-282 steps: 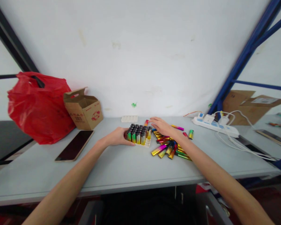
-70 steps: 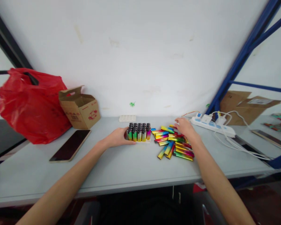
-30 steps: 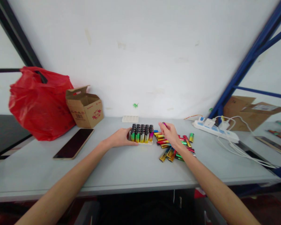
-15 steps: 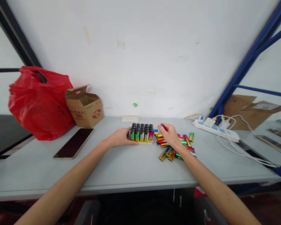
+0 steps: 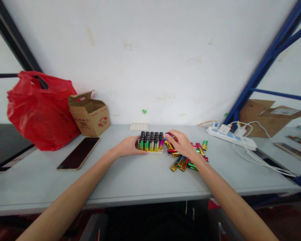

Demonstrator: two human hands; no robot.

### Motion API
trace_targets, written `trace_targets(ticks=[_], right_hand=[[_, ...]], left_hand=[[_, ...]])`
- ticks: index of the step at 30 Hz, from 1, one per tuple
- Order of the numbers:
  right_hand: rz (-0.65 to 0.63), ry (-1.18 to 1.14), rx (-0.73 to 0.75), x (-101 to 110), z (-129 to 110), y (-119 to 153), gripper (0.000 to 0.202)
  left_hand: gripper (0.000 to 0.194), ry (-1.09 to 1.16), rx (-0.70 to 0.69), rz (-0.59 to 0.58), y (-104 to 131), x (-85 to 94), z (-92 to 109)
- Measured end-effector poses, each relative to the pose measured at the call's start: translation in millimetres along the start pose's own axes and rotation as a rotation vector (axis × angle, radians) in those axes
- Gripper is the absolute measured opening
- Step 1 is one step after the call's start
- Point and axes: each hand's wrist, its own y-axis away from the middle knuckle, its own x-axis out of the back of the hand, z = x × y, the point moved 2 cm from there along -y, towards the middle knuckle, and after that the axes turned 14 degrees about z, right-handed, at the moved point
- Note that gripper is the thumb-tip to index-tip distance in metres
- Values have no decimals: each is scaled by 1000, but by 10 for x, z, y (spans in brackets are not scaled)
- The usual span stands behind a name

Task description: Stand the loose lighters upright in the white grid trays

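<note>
purple lighter [image 5: 168, 134] mostly hidden in right hand [image 5: 180, 142]

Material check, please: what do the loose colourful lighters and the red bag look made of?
Loose colourful slim lighters: glossy, metallic look, with bright reflections; perhaps metal or coated plastic. Crumpled red bag: probably thin plastic film, softly shiny, judging by its creases.

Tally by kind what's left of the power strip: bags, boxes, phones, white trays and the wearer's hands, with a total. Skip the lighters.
Bag: 1
Box: 1
Phone: 1
Rear tray and front tray: 2
Left hand and right hand: 2
Total: 7
</note>
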Motion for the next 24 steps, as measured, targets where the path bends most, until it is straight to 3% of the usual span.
trace_targets(ticks=[3,15,19,24], right_hand=[[-89,79,95,-1,8,4,45],[-278,54,34,-124,134,64,38],[-235,175,112,-148,93,50,40],[-161,211,92,-12,122,-5,50]], left_hand=[[75,3,-2,1,5,5,9],[74,10,-3,6,9,4,4],[75,-4,-22,5,15,12,20],[71,-6,-44,-9,-12,44,12]])
